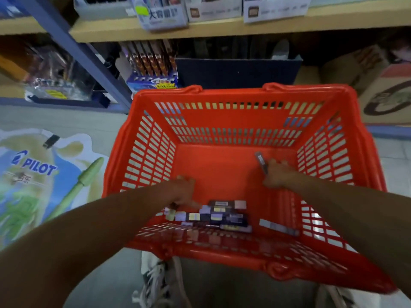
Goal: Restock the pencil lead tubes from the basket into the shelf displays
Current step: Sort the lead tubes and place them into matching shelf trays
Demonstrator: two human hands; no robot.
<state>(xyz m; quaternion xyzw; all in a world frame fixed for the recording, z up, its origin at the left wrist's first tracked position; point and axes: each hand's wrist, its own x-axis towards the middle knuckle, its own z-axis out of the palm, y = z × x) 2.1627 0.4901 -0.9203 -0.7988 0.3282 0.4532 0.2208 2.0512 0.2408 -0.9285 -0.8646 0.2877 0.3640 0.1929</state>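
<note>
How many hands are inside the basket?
2. The left hand is at the tube pile by the basket near wall; the right hand grips one tube near the right wall.

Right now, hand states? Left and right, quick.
Left hand: at the pile of tubes, blurred; open or closed cannot be told.
Right hand: closed, holding one dark tube.

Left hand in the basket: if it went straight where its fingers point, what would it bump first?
Most likely the pile of lead tubes on the basket floor. The left hand points straight at it from close by; blur hides whether they already touch.
</note>
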